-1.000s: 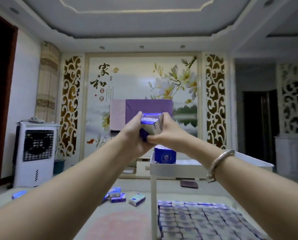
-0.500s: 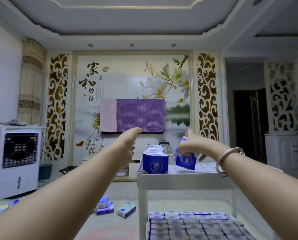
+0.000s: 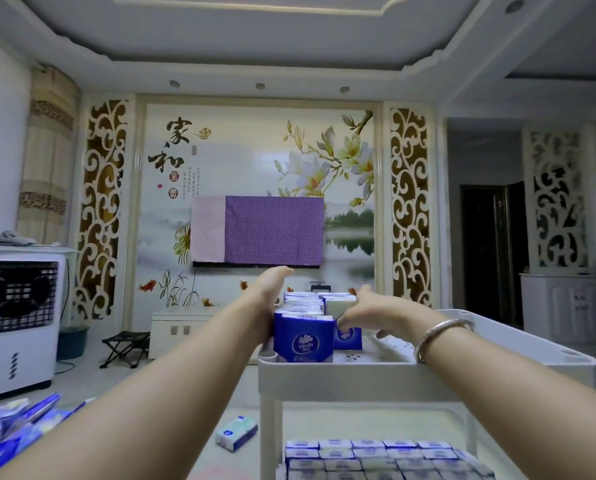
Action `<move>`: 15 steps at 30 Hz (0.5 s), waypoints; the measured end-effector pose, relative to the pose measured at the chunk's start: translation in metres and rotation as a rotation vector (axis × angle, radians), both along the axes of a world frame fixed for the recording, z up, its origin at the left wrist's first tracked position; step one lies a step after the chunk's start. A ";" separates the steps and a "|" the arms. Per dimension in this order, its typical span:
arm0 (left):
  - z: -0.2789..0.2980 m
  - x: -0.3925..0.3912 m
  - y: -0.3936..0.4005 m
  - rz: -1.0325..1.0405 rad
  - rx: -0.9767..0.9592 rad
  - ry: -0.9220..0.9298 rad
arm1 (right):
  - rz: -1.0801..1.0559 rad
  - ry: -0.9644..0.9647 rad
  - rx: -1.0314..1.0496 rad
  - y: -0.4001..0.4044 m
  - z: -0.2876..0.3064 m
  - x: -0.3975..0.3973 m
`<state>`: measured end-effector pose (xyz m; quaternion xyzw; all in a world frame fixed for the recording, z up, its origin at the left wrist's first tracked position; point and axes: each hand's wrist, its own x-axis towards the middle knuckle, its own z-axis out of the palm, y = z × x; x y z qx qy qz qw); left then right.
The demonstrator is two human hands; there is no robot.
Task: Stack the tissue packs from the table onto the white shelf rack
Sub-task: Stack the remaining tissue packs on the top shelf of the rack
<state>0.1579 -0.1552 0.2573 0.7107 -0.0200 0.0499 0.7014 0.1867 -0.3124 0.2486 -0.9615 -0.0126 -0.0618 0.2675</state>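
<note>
Both hands [image 3: 365, 315] at tissue packs [image 3: 305, 337], top shelf [image 3: 341, 372]

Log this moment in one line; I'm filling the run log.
step: placing | left hand: open beside blue tissue pack row | right hand: setting blue tissue pack | white plastic shelf rack: top tier

I saw tissue packs [image 3: 303, 336] standing on the rack's top shelf [image 3: 338, 374], my left hand [image 3: 272, 292] beside them, right hand [image 3: 365, 313] over them; more packs [image 3: 369, 459] filled the shelf below.

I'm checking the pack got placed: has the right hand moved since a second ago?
Yes. The right hand has come down from in front of the purple cloth to the rack's top tray, beside the packs.
</note>
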 end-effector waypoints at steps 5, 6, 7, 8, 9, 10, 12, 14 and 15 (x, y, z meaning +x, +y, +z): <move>-0.002 0.002 0.004 -0.025 0.042 0.054 | 0.015 0.016 -0.054 -0.003 0.003 -0.014; -0.002 0.001 0.004 -0.042 0.064 0.071 | 0.035 0.029 -0.090 -0.003 0.003 -0.017; -0.002 0.000 0.004 -0.056 0.081 0.079 | 0.060 0.042 -0.134 -0.003 0.003 -0.018; -0.001 -0.001 0.003 -0.060 0.101 0.076 | 0.086 0.058 -0.163 -0.001 0.002 -0.019; 0.000 -0.002 0.003 -0.059 0.118 0.071 | 0.106 0.074 -0.168 0.001 0.001 -0.017; 0.000 -0.003 0.003 -0.057 0.124 0.069 | 0.123 0.097 -0.164 0.003 0.001 -0.017; 0.001 -0.003 0.004 -0.055 0.119 0.073 | 0.147 0.118 -0.160 0.003 0.000 -0.014; 0.000 -0.003 0.004 -0.055 0.114 0.080 | 0.150 0.132 -0.166 0.001 0.000 -0.010; 0.000 -0.003 0.003 -0.053 0.105 0.079 | 0.138 0.133 -0.181 0.001 -0.001 -0.010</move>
